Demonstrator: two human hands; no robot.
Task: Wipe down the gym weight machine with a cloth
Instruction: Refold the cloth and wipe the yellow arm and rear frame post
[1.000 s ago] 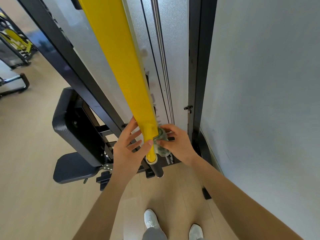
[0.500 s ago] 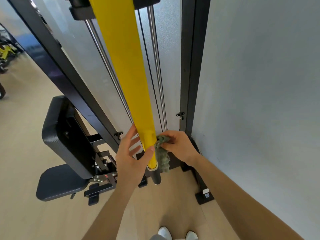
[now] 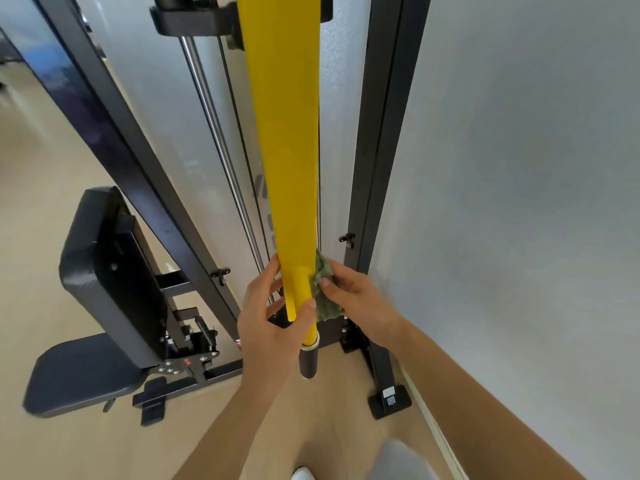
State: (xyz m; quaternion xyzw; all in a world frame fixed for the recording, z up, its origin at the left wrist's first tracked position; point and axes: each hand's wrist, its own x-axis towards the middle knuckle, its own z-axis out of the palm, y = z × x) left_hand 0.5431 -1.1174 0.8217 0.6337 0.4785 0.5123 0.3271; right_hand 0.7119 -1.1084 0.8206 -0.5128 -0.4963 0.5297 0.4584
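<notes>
While your left hand (image 3: 266, 327) clamps the yellow arm (image 3: 284, 133) at frame centre, your right hand (image 3: 356, 299) pinches the cloth (image 3: 325, 306) against it (mid-wipe). Next, you should probably stroke upward.

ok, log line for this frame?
step: wipe yellow arm | left hand: grips its lower end | right hand: holds green cloth against its right side | black end grip: untouched

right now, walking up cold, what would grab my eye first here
The long yellow arm runs down the middle of the view, by far the brightest thing. At its lower end the left hand grips it while the right hand presses a green cloth against its right side. A black padded seat sits lower left.
</notes>
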